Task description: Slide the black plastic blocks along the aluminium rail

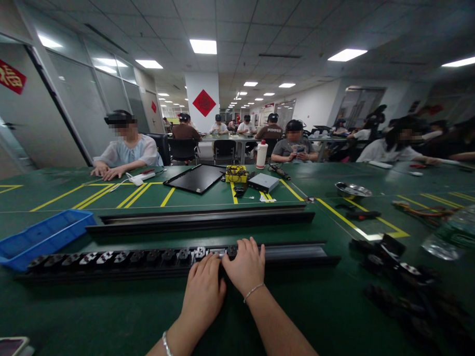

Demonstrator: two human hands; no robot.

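Note:
A long black rail [294,255] with a channel lies crosswise on the green table. Its left part holds a row of small black and silver blocks [137,257]. My left hand [204,288] rests at the rail's near edge, fingers bent together over it beside the row's last silver-topped block [201,252]; its fingertips are partly hidden. Just to the right, my right hand [246,266] is closed around a small black block [232,252] in the channel, its fingers reaching over the rail. A bare stretch of channel shows between these two blocks.
Behind lies a second black rail [200,221]. A blue bin [45,236] stands at the left. Loose black parts [412,286] and a plastic bottle [457,230] are at the right, with a metal bowl [352,189] farther back. Other people sit across the table.

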